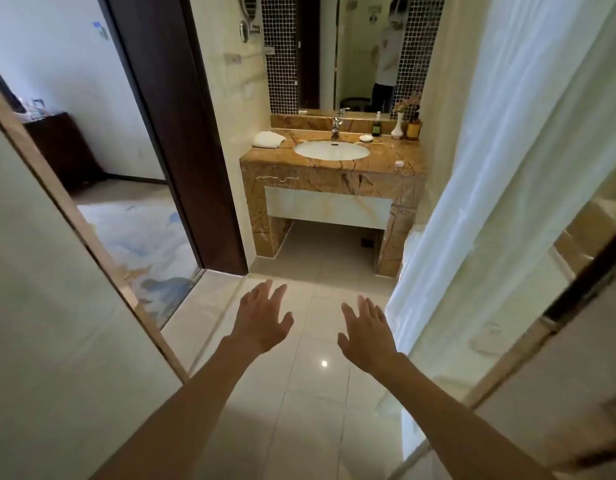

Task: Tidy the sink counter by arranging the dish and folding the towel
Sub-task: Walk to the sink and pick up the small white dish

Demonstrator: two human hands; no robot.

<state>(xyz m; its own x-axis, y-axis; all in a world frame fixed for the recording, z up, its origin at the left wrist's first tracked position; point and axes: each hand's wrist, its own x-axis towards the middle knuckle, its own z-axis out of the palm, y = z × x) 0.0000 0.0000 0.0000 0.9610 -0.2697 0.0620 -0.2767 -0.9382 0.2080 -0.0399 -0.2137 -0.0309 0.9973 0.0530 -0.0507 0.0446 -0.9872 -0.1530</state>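
Bare forearms are stretched forward over the pale floor tiles [317, 375], well short of the table [386, 161]. The left hand [261, 320] is held palm down with its fingers spread and nothing grasped; the right hand [367, 332] is likewise flat, released and empty, its fingers fanned slightly outward. The two hands are apart, side by side.

At the far end, the brown marble table is seen with a white oval sink [332, 149] set into it. A white towel [268, 139] is laid in a loose, rounded bundle at the back left corner, just left of the tap [336, 128]. A small white dish [365, 137] is set behind the sink, right of the tap, near a dark bottle [377, 128], a white vase [397, 128] and an amber bottle [414, 128].
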